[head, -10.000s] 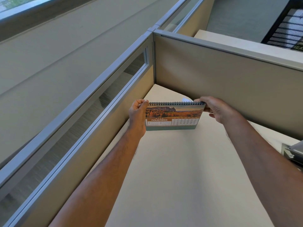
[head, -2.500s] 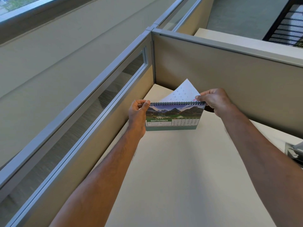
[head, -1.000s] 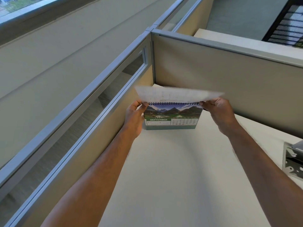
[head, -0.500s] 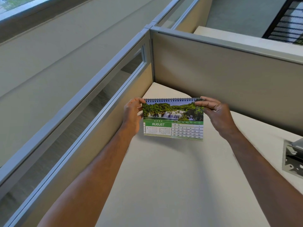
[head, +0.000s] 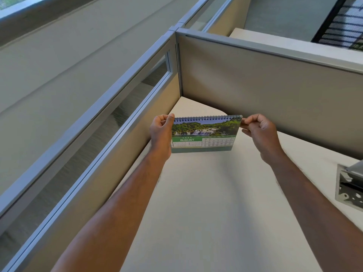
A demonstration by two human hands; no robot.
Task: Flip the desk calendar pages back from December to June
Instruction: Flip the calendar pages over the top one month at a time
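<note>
A spiral-bound desk calendar (head: 205, 134) stands on the cream desk (head: 206, 203) in the corner of the cubicle. Its front page reads AUGUST under a green waterfall photo. My left hand (head: 161, 132) grips the calendar's left edge, thumb at the top left corner by the spiral. My right hand (head: 259, 130) pinches the top right corner of the calendar between thumb and fingertips. The pages behind the front one are hidden.
Grey partition walls (head: 275, 85) close the desk at the back and on the left, the left one with a glass strip. A grey metal bracket (head: 349, 185) sits at the desk's right edge. A black mesh object (head: 343, 26) lies beyond the partition.
Earlier the front page went from November to September, then a page swung over the spiral to show August. In the last half second the August page settled flat against the stand.
</note>
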